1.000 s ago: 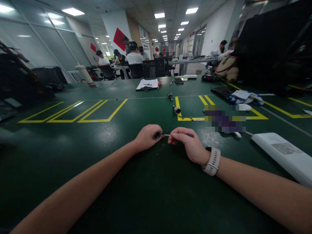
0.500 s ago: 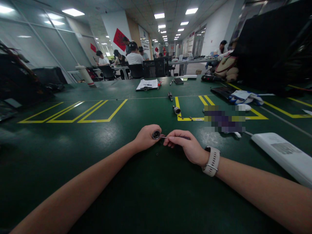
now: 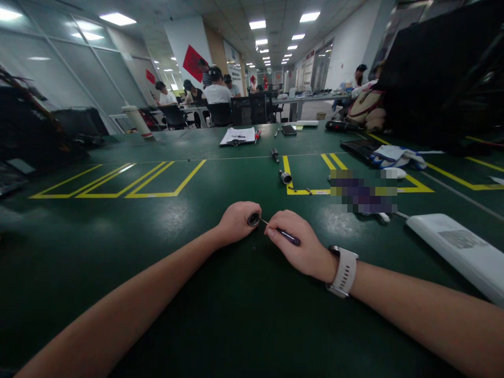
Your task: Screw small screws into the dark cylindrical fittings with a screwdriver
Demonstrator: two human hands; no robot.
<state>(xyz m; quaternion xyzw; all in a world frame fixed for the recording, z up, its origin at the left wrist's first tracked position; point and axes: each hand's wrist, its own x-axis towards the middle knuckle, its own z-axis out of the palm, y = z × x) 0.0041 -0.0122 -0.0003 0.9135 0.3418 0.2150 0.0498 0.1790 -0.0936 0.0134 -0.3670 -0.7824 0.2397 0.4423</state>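
My left hand [image 3: 238, 222] is closed around a round metal cylinder [image 3: 253, 219], whose open end faces me and to the right. A thin screwdriver [image 3: 289, 237] with a dark handle is pinched in my right hand [image 3: 293, 239]; its slim shaft points left and its tip meets the cylinder's rim or opening, I cannot tell which. Below the hands, a tiny ring [image 3: 254, 249] lies on the green table [image 3: 236, 315]. Beyond them lie a metal cylindrical part [image 3: 285, 177] and a second, similar part [image 3: 274, 154]. Small dark pieces [image 3: 309, 191] rest by the yellow tape.
A white power strip or box [image 3: 457, 252] lies at the right, near my forearm. Behind it are a white and blue cloth [image 3: 397, 157] and a pixelated patch. A clipboard with paper [image 3: 238, 136] sits at the back; several people are at tables farther off.
My right hand has turned, so the screwdriver now slants with its handle lower and nearer me, more of it showing. The cylinder in my left hand has shifted slightly right.
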